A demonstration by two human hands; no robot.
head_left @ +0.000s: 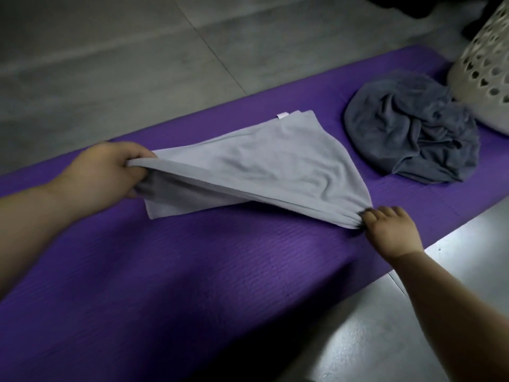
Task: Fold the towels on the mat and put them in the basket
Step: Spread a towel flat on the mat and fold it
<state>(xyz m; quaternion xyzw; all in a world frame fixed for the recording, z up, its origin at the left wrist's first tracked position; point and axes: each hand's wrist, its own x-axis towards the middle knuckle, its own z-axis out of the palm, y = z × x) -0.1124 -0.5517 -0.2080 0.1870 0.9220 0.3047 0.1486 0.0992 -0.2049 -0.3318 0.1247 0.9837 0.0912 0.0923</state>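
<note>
A light grey towel (264, 164) lies partly folded on the purple mat (192, 271), its near edge lifted and stretched taut. My left hand (107, 169) grips that edge at the towel's left end, a little above the mat. My right hand (391, 230) pinches the bunched right corner down near the mat's front edge. A small white label shows at the towel's far corner. A dark grey towel (410, 130) sits crumpled in a heap on the mat to the right. The white perforated basket (484, 64) stands at the far right, just behind that heap.
Grey floor tiles (110, 51) run beyond the mat's far edge. Glossy pale floor (371, 340) lies in front of the mat at the lower right. Something dark (413, 4) sits at the top edge behind the basket.
</note>
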